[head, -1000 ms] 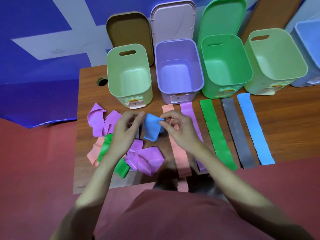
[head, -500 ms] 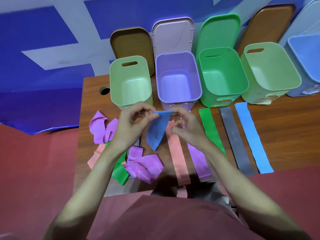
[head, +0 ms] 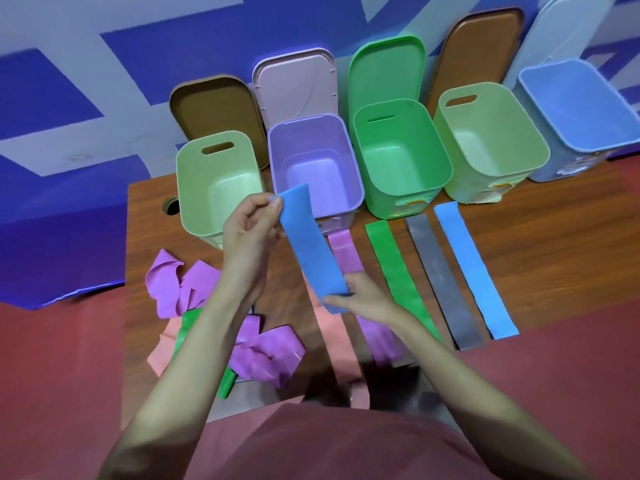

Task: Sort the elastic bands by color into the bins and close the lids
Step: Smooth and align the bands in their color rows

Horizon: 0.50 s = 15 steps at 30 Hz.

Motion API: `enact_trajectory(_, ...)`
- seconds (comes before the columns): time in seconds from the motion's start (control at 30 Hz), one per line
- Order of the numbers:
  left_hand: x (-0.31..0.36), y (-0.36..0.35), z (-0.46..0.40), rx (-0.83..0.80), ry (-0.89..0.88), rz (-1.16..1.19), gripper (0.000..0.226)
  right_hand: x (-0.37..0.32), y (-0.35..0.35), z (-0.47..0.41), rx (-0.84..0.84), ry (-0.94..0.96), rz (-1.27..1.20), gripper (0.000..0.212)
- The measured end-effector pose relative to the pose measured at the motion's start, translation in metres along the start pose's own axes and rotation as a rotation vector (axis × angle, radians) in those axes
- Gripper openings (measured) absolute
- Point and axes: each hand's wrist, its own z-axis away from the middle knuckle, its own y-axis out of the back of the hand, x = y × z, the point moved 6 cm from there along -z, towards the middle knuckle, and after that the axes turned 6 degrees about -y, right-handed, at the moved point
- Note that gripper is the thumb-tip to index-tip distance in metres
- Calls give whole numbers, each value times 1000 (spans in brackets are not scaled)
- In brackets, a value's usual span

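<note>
Purple, pink and green bands lie heaped at the wooden table's left. Left hand pinches the top of a blue band, right hand pinches its bottom, stretched flat above the table before the open purple bin. Green, grey and blue strips lie flat rightward.

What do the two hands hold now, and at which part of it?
Both hold one blue band, stretched flat: the left hand pinches its far end, the right hand pinches its near end.
</note>
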Motion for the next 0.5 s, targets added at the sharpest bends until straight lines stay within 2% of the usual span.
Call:
enact_trajectory(0.1, -10, -13, -4, 8, 44, 93, 3, 39, 26, 15, 11, -72, -4, 22)
enact_trajectory(0.2, -18, -35, -10, 5, 46, 29, 6, 73, 56, 38, 50, -148, -49, 15)
enact_trajectory(0.33, -39, -75, -15, -33, 65, -62, 9, 115, 99, 68, 172, -272, -174, 24)
enact_trajectory(0.43, -59, -113, -19, -154, 37, -237, 17, 139, 133, 90, 316, -358, -207, 37)
enact_trajectory(0.5, -74, -143, -23, -283, -9, -388, 21, 159, 159, 104, 431, -412, -250, 38)
